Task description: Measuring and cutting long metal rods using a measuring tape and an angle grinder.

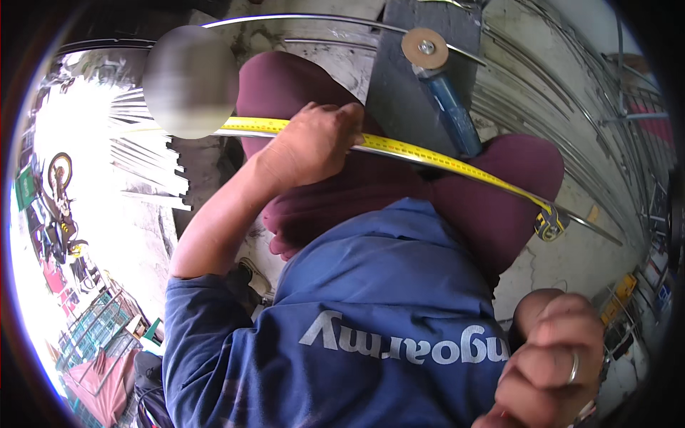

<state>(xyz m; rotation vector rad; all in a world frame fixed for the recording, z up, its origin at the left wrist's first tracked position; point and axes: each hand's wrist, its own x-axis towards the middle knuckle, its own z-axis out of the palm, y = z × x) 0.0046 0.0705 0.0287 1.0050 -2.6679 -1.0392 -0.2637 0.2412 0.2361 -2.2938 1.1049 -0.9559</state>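
Observation:
My left hand [321, 139] is closed round a thin metal rod [596, 230] and the yellow tape measure blade [428, 157] lying along it. Both run across my thighs. The tape's black and yellow case [549, 222] hangs beside my right knee, with no hand on it. Raised close to the camera at the lower right, my right hand [549, 357] has its fingers curled in, a ring on one of them. What it holds, if anything, is hidden. A blurred round patch covers the rod and blade further left.
A blue angle grinder [449, 107] with a brown disc lies on a dark board [399, 78] ahead of me. Long metal rods [528, 85] lie on the floor to the right. Stacked metal lengths [150, 157] lie left. A bicycle [61, 178] and wire crates [93, 321] stand far left.

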